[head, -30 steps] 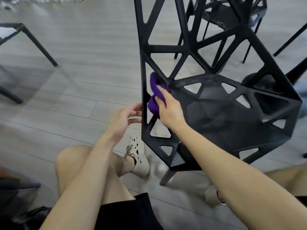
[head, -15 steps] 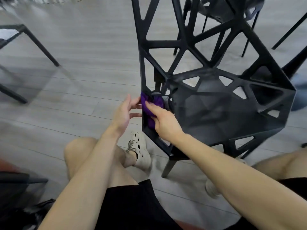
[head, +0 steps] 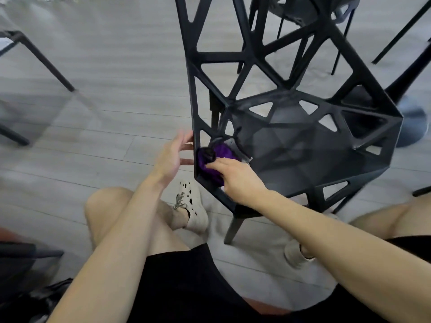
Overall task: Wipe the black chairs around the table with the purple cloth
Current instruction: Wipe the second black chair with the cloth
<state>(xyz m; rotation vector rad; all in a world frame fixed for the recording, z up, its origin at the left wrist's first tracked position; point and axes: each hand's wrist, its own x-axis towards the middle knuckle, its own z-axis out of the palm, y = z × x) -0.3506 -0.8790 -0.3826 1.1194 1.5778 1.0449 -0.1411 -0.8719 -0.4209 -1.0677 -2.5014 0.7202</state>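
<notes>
A black chair (head: 303, 145) with a lattice of triangular holes stands right in front of me, its seat facing me. The purple cloth (head: 215, 157) is bunched against the seat's front left corner, partly pushed into an opening of the frame. My right hand (head: 238, 178) holds the cloth there, with fingers curled over its lower part. My left hand (head: 172, 157) is just left of the chair's edge with fingers straight, fingertips touching the frame's outer side.
A second black chair (head: 303, 10) stands behind the first at the top. A round table base (head: 415, 127) lies at the right. Black metal legs (head: 42, 57) cross the grey plank floor at the left. My knees and shoes are below the chair.
My right hand has slid the purple cloth down the chair's left frame to the seat's front corner. My left hand rose slightly and opened against the frame edge.
</notes>
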